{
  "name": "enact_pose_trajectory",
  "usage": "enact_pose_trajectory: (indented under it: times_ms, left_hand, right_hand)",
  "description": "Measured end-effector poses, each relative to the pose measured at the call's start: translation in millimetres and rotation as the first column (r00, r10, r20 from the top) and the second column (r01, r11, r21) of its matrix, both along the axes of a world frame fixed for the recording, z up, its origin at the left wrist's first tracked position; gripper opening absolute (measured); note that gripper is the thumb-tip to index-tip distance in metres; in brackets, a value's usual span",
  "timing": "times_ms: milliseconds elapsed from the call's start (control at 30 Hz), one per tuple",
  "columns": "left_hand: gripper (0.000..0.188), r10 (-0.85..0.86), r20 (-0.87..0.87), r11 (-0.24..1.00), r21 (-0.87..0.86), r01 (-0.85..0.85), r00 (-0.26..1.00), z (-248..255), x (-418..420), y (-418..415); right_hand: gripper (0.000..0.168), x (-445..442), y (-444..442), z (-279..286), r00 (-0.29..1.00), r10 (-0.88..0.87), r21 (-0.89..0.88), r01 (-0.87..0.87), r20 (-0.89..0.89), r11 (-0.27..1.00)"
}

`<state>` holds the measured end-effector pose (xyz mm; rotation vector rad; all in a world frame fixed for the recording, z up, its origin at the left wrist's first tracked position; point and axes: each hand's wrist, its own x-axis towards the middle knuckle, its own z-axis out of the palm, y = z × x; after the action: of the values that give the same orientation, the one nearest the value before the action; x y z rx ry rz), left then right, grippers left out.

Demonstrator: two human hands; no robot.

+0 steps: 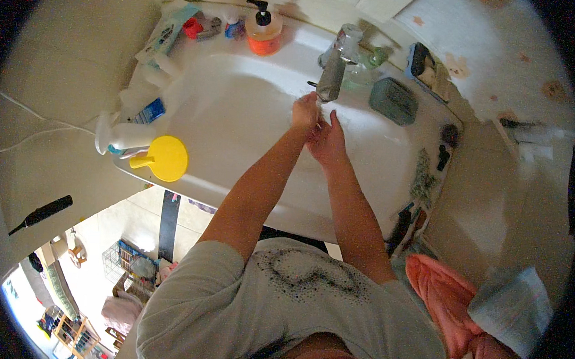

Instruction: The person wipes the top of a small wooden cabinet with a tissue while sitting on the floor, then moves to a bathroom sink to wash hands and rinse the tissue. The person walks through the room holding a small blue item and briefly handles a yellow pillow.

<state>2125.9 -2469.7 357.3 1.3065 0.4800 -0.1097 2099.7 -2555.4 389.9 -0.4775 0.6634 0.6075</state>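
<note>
Both bare hands are close together over a white sink basin [232,114], just below the spout of a metal faucet [331,80]. My left hand [306,112] is raised right at the spout's tip, its fingers bent. Beside and slightly lower, my right hand [328,140] is tilted with its thumb pointing up and its palm towards the left hand. Something pale, perhaps water, shows between them; whether either hand holds anything cannot be told.
A pump bottle [264,34] stands on the back rim, left of the faucet. To the right lies a grey-green soap box [393,101]. A yellow round paddle-shaped item [168,158] rests at the left corner. Orange cloth [441,297] hangs at the lower right.
</note>
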Motion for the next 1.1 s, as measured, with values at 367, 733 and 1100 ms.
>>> enact_pose_trajectory:
  times_ms: [367, 733, 1100]
  left_hand:
    - [0.039, -0.422, 0.199, 0.615, 0.78, 0.118, 0.884, -32, 7, 21]
    - [0.046, -0.084, 0.182, 0.941, 0.337, 0.018, 0.98, -44, 4, -6]
    - [0.043, 0.031, -0.125, 0.934, -0.349, -0.073, 0.992, 5, -4, 6]
  right_hand:
    - [0.05, -1, 46, 21, 0.898, 0.0, -0.041, 0.02, 0.441, 0.999]
    - [0.064, 11, 25, 19, 0.942, 0.105, -0.129, -0.066, 0.319, 0.989]
    - [0.059, 11, 26, 4, 0.885, 0.237, -0.242, -0.147, 0.4, 0.959]
